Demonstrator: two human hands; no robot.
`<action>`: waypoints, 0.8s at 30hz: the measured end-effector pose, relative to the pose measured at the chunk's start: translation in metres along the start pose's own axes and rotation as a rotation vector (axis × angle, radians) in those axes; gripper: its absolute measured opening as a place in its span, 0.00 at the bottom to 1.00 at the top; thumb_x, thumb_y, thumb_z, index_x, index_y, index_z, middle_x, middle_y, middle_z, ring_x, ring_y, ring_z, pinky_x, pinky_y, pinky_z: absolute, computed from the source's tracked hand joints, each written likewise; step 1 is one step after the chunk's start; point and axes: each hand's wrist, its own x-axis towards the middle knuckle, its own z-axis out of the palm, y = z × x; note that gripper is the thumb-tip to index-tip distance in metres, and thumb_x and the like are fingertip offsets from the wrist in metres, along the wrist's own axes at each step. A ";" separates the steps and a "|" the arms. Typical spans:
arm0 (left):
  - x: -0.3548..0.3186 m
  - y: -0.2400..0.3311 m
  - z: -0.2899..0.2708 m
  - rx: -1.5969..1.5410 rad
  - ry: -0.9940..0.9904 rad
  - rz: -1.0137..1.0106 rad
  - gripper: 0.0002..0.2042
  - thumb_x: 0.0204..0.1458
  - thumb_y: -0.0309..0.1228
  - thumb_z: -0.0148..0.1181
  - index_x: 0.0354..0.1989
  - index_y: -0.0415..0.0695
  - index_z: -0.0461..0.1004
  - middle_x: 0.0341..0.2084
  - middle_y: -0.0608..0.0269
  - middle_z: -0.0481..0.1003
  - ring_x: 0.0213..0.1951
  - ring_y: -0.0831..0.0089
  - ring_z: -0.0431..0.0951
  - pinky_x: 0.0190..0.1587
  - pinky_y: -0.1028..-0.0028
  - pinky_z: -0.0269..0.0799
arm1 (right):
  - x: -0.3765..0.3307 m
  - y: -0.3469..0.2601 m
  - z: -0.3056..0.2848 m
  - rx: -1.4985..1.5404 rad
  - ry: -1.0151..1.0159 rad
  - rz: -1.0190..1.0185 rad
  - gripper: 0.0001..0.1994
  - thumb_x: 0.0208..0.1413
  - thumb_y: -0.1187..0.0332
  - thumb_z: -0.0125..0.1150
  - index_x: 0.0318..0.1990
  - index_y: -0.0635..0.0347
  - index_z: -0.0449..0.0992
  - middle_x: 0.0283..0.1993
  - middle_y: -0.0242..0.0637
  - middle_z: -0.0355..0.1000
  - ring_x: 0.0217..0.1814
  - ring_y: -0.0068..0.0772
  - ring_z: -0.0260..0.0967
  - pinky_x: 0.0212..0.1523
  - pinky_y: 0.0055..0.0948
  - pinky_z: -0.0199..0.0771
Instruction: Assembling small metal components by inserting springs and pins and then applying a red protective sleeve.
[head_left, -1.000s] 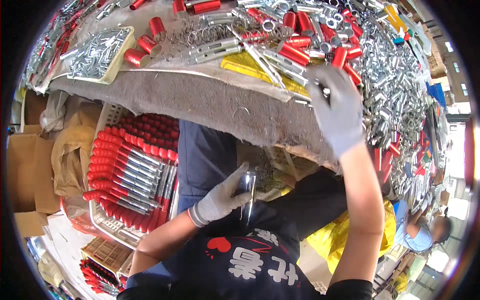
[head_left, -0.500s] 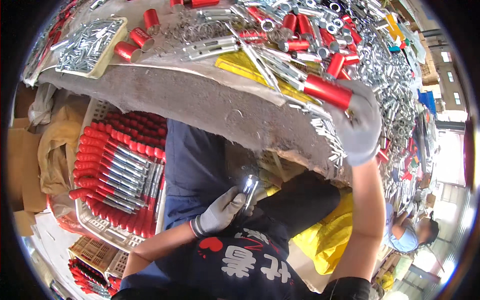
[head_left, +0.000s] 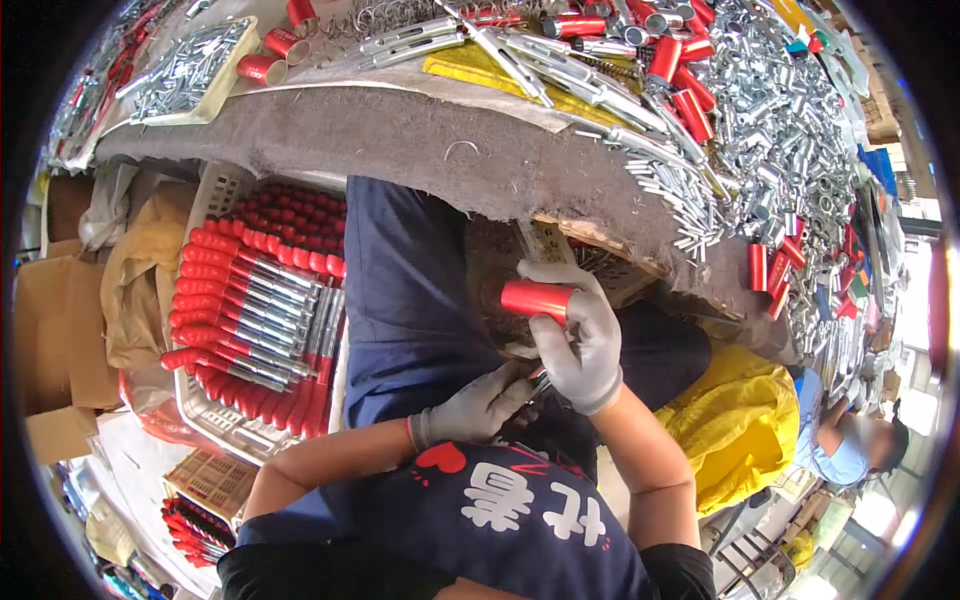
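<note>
In front of my body, my right hand (head_left: 588, 350), in a grey glove, grips a red metal tube (head_left: 533, 298) between thumb and fingers. The tube lies nearly level, its left end free. Just below and to the left, my gloved left hand (head_left: 462, 412) is closed around a shiny metal part (head_left: 540, 384). Fingers hide most of that part, and the right hand is close to it. The two held pieces are apart. More red tubes (head_left: 691, 113) lie among metal fittings on the table at the upper right.
The cloth-covered table (head_left: 330, 135) crosses above my lap. On it are a white tray of pins (head_left: 240, 85), slotted metal rods (head_left: 510, 68) and heaped rings (head_left: 790, 150). A white crate (head_left: 205, 400) of red-handled tools stands at left. A co-worker (head_left: 840, 440) sits far right.
My right hand has come down from the table to my lap, carrying the red tube. My left hand stays low, and its metal part is now more hidden.
</note>
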 end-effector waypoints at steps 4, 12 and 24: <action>-0.001 0.001 0.002 0.043 0.015 -0.016 0.18 0.64 0.42 0.41 0.51 0.39 0.61 0.30 0.63 0.71 0.30 0.78 0.72 0.36 0.74 0.71 | 0.002 -0.004 -0.011 0.072 -0.188 0.013 0.10 0.50 0.78 0.56 0.41 0.63 0.68 0.46 0.50 0.71 0.43 0.40 0.73 0.43 0.28 0.72; -0.005 0.016 -0.033 -0.411 0.379 -0.081 0.24 0.61 0.52 0.43 0.46 0.39 0.64 0.30 0.62 0.71 0.30 0.77 0.72 0.36 0.77 0.70 | 0.002 -0.015 -0.065 0.302 0.118 0.384 0.23 0.52 0.74 0.48 0.57 0.59 0.56 0.36 0.44 0.65 0.36 0.32 0.67 0.38 0.32 0.73; -0.010 0.004 -0.031 -0.522 0.396 -0.254 0.26 0.60 0.55 0.43 0.50 0.42 0.65 0.31 0.63 0.72 0.29 0.76 0.74 0.32 0.75 0.73 | 0.137 0.034 -0.121 -1.237 -0.257 -0.165 0.12 0.53 0.63 0.58 0.44 0.50 0.76 0.41 0.42 0.73 0.43 0.48 0.70 0.46 0.44 0.70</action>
